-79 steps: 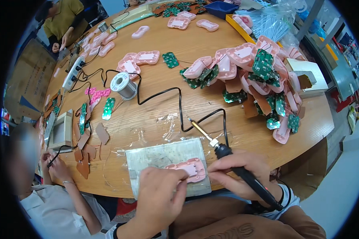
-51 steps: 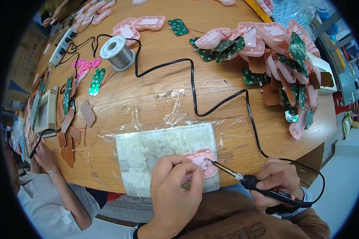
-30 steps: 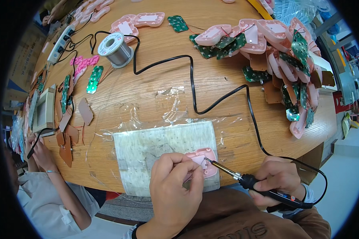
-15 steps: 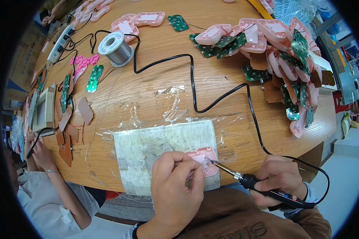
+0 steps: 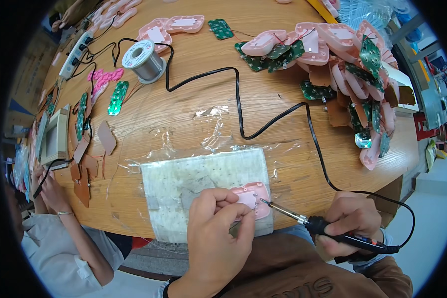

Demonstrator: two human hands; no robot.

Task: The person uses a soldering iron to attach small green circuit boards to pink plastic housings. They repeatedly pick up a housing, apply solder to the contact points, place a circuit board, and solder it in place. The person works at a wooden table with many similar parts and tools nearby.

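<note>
A pink plastic shell half [image 5: 261, 210] with a white rectangular piece [image 5: 248, 198] inside lies at the right front of a pale, stained mat [image 5: 169, 181]. My left hand [image 5: 217, 231] bends over the shell's left side, thumb and fingers pinched together; what they pinch is hidden. In my right hand [image 5: 351, 218] is a soldering iron [image 5: 317, 226] with a black handle, held from the right. Its metal tip points left into the shell, just beside small metal contacts at the white piece's right end.
A solder spool [image 5: 151, 67] stands back left. The iron's black cord [image 5: 239, 99] winds across the table. Pink shells [image 5: 313, 49] and green circuit boards [image 5: 370, 59] pile up at right. Brown plates [image 5: 107, 138] lie left, near another person's hands [image 5: 52, 191].
My right hand has drawn the soldering iron slightly right, and its tip has come a little away from the white piece's end. My left hand stays nearly still.
</note>
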